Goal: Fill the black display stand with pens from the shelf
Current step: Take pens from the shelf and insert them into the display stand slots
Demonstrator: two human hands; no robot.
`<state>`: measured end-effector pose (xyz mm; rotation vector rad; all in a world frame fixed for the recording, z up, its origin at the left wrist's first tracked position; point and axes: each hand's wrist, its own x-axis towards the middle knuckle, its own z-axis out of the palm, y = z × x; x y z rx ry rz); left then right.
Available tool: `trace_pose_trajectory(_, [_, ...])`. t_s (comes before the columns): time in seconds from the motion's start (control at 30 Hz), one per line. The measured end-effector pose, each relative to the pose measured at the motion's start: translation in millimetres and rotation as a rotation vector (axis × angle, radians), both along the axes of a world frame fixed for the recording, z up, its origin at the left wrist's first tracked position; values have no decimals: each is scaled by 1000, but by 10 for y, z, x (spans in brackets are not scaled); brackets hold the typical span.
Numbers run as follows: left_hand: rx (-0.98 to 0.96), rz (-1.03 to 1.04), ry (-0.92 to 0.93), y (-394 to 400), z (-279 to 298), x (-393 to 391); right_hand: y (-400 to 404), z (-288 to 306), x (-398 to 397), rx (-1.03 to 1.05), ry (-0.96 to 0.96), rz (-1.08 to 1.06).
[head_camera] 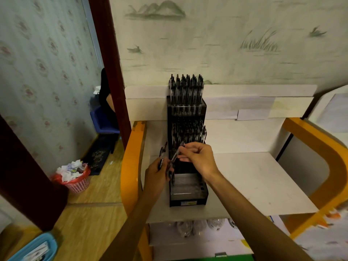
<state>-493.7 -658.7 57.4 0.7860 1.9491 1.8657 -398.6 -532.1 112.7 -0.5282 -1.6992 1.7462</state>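
The black tiered display stand point(188, 201) stands on a white shelf board point(254, 185). Its top tier point(186, 95) and middle tier point(188, 132) are packed with upright black pens. The lowest tier shows a clear tray with open holes. My left hand point(157, 176) grips a small bunch of pens point(163, 150) just left of the stand. My right hand point(197, 157) pinches one pen point(177, 153), tilted, above the lowest tier. The two hands almost touch.
Orange frame arms point(130, 166) flank the shelf on both sides. A pink waste basket point(75, 178) full of paper sits on the wood floor at left. A blue tray point(33, 249) is at the bottom left corner. Bagged items lie under the shelf board.
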Motion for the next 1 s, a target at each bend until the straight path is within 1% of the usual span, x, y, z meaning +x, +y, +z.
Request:
trace_pose_trajectory(0.13, [-138,165,171,-41,-85,-55,58,-47,13,238,-54,-178])
trace_pose_trajectory(0.2, [-143,209,183,-43,-99,-53,77,-95,27,381,-94,-234])
trace_pose_trajectory(0.3, [-168,207,208,-58,-107,-36,54,-186,30,531,-168,-260])
trace_pose_trajectory(0.4, [-104,175,193,-73,-70,-8,22,-267,10,634,-239,-257])
trace_pose_trajectory(0.53, [-81,173,108,-54,-7,14,-6,-359,-15,686,-287,-224])
trace_pose_trajectory(0.63, [-45,128,88,-75,14,26,-32,-418,-27,687,-328,-215])
trace_pose_trajectory(0.77, [-37,97,103,-77,46,52,-54,-519,-25,729,-399,-196])
trace_pose_trajectory(0.87, [-36,64,98,-59,34,59,-67,-621,-6,706,-475,-170])
trace_pose_trajectory(1.0, [-31,26,127,-38,10,65,-38,-675,-9,697,-524,-180])
